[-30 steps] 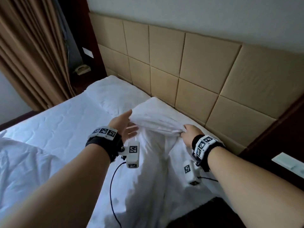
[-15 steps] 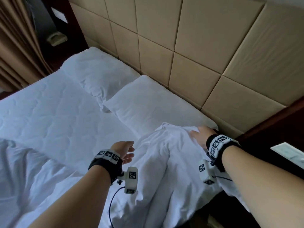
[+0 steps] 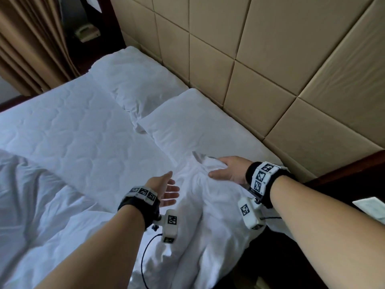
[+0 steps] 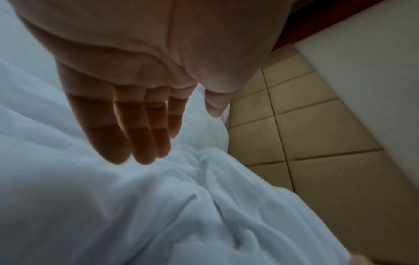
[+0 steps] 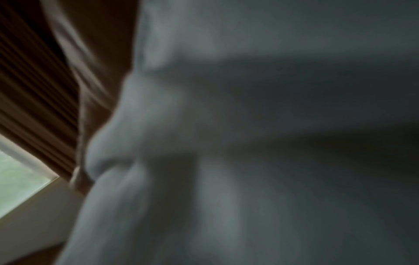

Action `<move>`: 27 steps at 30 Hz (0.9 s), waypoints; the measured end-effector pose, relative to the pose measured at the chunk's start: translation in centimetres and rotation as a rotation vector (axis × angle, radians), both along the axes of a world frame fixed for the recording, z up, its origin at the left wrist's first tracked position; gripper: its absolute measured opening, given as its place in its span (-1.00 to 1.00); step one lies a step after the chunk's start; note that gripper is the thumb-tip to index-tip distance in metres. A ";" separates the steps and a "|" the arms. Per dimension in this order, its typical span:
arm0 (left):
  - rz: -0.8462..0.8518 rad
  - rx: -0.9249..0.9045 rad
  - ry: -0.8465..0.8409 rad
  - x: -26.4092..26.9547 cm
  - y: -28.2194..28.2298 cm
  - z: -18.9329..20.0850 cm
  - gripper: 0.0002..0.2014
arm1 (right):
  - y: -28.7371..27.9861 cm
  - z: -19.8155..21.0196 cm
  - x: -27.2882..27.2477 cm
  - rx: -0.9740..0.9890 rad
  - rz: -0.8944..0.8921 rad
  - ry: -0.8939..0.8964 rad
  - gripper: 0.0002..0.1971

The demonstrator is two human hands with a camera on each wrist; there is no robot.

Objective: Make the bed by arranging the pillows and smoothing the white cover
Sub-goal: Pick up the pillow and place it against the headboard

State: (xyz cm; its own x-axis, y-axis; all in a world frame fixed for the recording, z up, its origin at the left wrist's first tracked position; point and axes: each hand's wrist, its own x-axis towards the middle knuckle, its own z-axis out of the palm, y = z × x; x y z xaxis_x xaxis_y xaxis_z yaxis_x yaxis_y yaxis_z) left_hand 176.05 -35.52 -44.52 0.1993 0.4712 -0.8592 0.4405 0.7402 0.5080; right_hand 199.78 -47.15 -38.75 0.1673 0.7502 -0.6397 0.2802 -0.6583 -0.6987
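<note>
Two white pillows lie against the headboard: the far pillow [image 3: 135, 80] and the near pillow [image 3: 187, 124]. The crumpled white cover [image 3: 200, 207] is bunched just below the near pillow and hangs over the bed's right side. My right hand [image 3: 225, 170] rests on the cover's top edge with a fold bunched between thumb and fingers; the fingertips are hidden by the cloth. My left hand [image 3: 166, 188] hovers open above the cover, holding nothing. In the left wrist view its fingers [image 4: 138, 136] are straight above the cover [image 4: 158, 206]. The right wrist view is dark and blurred, filled by the cover [image 5: 226, 143].
A quilted mattress sheet [image 3: 73, 132] lies bare across the middle. More rumpled cover [image 3: 27, 195] lies at the left. A padded tan headboard [image 3: 270, 69] runs behind the pillows. A dark nightstand [image 3: 354, 174] stands right, brown curtains [image 3: 27, 38] far left, a phone [image 3: 85, 33] beyond.
The cover edge, held up in front of the near pillow a second ago, now lies on the bed below it. My left hand has drawn back from the cloth and is open.
</note>
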 end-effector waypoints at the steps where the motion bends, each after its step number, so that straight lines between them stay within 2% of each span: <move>1: -0.012 -0.014 -0.030 1.1 -0.1 0.4 -0.46 | -0.5 0.7 0.2 -0.014 0.012 0.088 -0.40; 3: -0.043 -0.057 -0.091 3.5 -0.3 1.2 -0.26 | -1.8 2.4 1.0 -0.048 0.052 0.189 -0.39; 5: -0.105 -0.137 -0.160 6.0 -1.0 1.9 -0.06 | -3.3 3.6 1.7 -0.083 0.074 0.240 -0.50; 6: -0.127 -0.203 -0.216 7.1 -1.5 2.0 -0.03 | -3.9 4.0 1.8 -0.091 0.071 0.281 -0.53; 7: -0.149 -0.260 -0.269 8.2 -2.3 2.4 -0.09 | -4.7 4.2 2.0 -0.089 0.063 0.310 -0.53; 8: -0.175 -0.283 -0.294 9.2 -3.3 2.9 -0.27 | -5.5 4.3 2.1 -0.081 0.060 0.309 -0.50; 10: -0.165 -0.196 -0.268 11.1 -4.6 3.0 -0.60 | -7.1 4.2 2.5 -0.061 0.056 0.239 -0.42; 11: -0.133 -0.121 -0.243 11.8 -4.9 2.9 -0.65 | -7.8 4.2 2.6 -0.046 0.045 0.195 -0.39; 15: -0.056 0.122 -0.188 13.5 -4.3 3.6 -0.64 | -10.7 4.4 3.7 -0.006 0.026 -0.103 -0.42; 18: -0.089 0.307 -0.171 13.9 -3.6 4.5 -0.79 | -12.5 4.3 4.0 -0.049 -0.010 -0.346 -0.46; 20: -0.142 0.405 -0.155 13.9 -3.2 5.1 -0.77 | -13.5 4.0 3.9 -0.068 -0.046 -0.433 -0.56; 22: -0.199 0.492 -0.147 13.9 -2.5 4.8 -0.67 | -13.9 3.8 3.7 -0.075 -0.023 -0.512 -0.88; 23: -0.228 0.540 -0.135 13.8 -2.2 5.1 -0.61 | -13.8 3.8 3.6 -0.081 -0.020 -0.556 -0.93; 25: -0.253 0.622 -0.141 13.7 -2.1 6.5 -0.58 | -13.1 3.8 3.6 -0.075 -0.072 -0.606 -0.78; 27: -0.259 0.685 -0.160 13.7 -1.9 8.3 -0.59 | -12.1 4.2 3.8 -0.018 -0.132 -0.637 -0.75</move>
State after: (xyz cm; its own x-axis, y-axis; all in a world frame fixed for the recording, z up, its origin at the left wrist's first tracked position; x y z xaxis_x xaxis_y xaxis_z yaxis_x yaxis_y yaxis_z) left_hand 189.74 -37.46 -36.24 0.4744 0.8115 -0.3413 0.4394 0.1178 0.8906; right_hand 203.57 -59.21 -34.54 0.6080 0.6874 -0.3973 0.5522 -0.7257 -0.4104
